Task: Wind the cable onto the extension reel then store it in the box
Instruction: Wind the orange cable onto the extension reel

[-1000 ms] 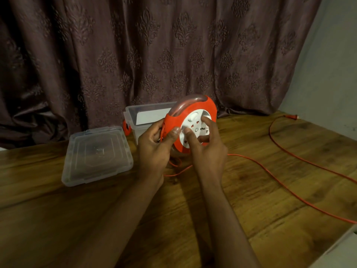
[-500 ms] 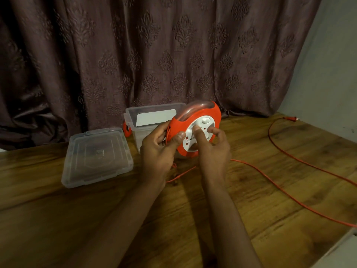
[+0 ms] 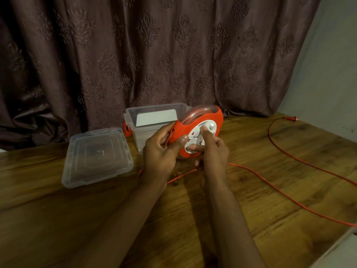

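While left hand [image 3: 162, 151] grips reel [image 3: 201, 132] | right hand [image 3: 212, 151] holds white dial, finger on top | loose cable [image 3: 280, 190] runs off right | box [image 3: 154, 120] behind.

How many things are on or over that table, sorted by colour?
Orange-red: 2, the reel and its cable
Clear plastic: 2, the box and the lid
Total: 4

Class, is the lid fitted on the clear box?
No, the lid lies flat on the table left of the open box.
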